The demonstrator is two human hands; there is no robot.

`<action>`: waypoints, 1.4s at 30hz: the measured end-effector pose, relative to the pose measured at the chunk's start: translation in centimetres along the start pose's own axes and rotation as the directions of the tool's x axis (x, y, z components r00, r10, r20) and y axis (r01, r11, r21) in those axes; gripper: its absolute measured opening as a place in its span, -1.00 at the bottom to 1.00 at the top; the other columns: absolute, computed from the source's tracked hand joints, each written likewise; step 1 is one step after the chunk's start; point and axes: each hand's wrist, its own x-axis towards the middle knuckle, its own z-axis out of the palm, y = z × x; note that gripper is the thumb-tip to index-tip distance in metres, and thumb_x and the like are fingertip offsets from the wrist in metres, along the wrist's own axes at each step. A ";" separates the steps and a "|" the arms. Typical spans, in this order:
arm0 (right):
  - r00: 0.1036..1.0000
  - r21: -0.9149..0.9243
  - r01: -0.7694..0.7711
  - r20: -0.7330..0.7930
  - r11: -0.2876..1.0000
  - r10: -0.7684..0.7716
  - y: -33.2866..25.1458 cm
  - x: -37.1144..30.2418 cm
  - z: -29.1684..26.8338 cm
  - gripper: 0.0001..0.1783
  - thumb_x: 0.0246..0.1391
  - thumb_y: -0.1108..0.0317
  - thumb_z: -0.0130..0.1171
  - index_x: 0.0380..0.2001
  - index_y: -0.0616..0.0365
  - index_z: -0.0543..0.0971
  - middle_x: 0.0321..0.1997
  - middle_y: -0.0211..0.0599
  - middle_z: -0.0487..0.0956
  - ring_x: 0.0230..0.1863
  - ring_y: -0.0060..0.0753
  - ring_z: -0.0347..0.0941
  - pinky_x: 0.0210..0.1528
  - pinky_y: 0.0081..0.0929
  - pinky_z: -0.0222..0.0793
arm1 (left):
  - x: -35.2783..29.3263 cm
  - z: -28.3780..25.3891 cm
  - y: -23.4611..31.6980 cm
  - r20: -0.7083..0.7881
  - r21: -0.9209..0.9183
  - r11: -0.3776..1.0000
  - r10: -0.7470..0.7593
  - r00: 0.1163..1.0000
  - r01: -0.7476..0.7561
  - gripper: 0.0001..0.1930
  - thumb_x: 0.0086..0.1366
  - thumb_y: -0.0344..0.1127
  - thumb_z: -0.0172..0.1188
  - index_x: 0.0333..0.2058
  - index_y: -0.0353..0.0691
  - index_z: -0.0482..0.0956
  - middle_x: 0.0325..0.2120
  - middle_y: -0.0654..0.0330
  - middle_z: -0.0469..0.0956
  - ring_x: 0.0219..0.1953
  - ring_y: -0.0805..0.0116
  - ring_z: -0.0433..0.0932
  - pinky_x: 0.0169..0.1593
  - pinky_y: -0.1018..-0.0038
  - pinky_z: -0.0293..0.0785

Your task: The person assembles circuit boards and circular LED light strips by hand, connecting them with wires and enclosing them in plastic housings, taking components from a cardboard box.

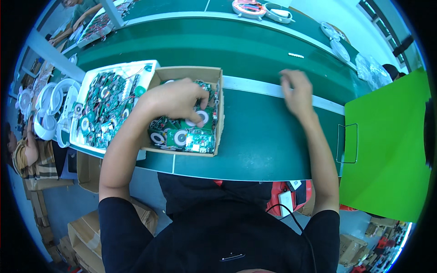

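Note:
My left hand (177,100) reaches over a cardboard box (221,113) of green circuit boards. Its thumb and fingers are curved apart, with the thumb tip at a white ring-shaped coil (203,117) on one board; no grip on it shows. Lower in the box lies a green board (200,142) with a white square patch, beside another ring coil (180,138). To the right, my right hand (298,91) hovers over the bench near the pale strip, slightly blurred. Its thumb stands off from the fingers, and nothing shows in it.
Left of the box, a white foam tray (152,68) holds more circuit boards. White plastic ring parts (45,102) crowd the far left. A small white strip (296,55) lies at the back. A bright green panel (387,145) stands at the right. Other people work at the left.

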 end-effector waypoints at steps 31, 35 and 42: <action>0.987 0.200 0.025 0.150 0.979 -0.056 -6.9 -1.6 -1.8 -0.68 0.14 0.48 0.42 -0.01 0.27 0.69 -0.15 -0.14 0.69 -0.03 -0.03 0.55 0.07 -0.16 0.48 | 1.1 -0.8 -1.5 -0.501 -0.268 0.874 0.232 0.834 -0.405 -0.72 0.31 -0.32 0.54 -0.39 -0.24 0.56 -0.58 0.34 0.52 -0.49 0.50 0.46 -0.34 0.45 0.45; 0.959 0.388 0.056 0.235 0.920 -0.157 -9.2 -1.8 -2.4 -0.27 0.03 0.27 0.59 0.26 0.26 0.58 0.12 -0.08 0.68 0.16 0.06 0.47 0.28 -0.08 0.39 | 1.3 0.8 0.7 -0.558 -0.259 0.820 0.304 0.772 -0.510 -0.74 0.33 -0.34 0.53 -0.40 -0.25 0.57 -0.51 0.29 0.62 -0.43 0.44 0.62 -0.32 0.45 0.55; 0.945 0.501 -0.040 0.301 0.864 -0.131 -11.5 -2.2 -1.0 0.03 -0.04 0.14 0.67 0.45 0.25 0.42 0.24 -0.08 0.64 0.28 0.05 0.43 0.39 -0.06 0.35 | 0.7 0.8 2.4 -0.668 -0.242 0.741 0.341 0.662 -0.627 -0.76 0.31 -0.34 0.54 -0.40 -0.24 0.61 -0.46 0.25 0.68 -0.43 0.44 0.65 -0.34 0.47 0.51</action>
